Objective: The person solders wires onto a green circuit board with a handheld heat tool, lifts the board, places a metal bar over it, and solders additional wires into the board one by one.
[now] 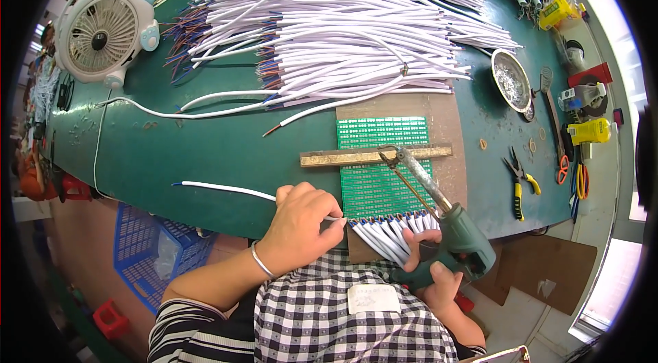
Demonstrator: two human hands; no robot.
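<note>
Clock directions are taken from the board, twelve pointing away from the person.

Left hand (pixel 301 226): at eight, thumb and forefinger pinched together on a cable (pixel 233 188), whose blue-tipped tail runs out toward nine. Its near end lies at the board's lower left corner; whether it touches cannot be told. Right hand (pixel 444 287): at five, wrapped around the handle of a soldering gun (pixel 469 246), barrel angled toward eleven, tip over the wooden bar (pixel 322 159). Contact there cannot be confirmed.

The board (pixel 373 191), green, lies on a brown sheet (pixel 449 191) at the desk (pixel 226 137) edge, between the hands. Progress, as judged: a row of white cables (pixel 380 239) stands along its six o'clock edge and appears nearly full, the left corner remaining. The joints are too small to verify. The strips above show no cables and seem outstanding, as does the large cable pile (pixel 343 34) at twelve.

Obstructions: the bar crosses the board; the barrel hides part of its right side; one stray cable (pixel 295 118) ends near its upper left corner.

Surroundings: fan (pixel 103 37) at ten; bowl (pixel 497 90) at two; pliers (pixel 519 188) and scissors (pixel 563 170) at three; blue crate (pixel 137 253) at eight, below the desk.
</note>
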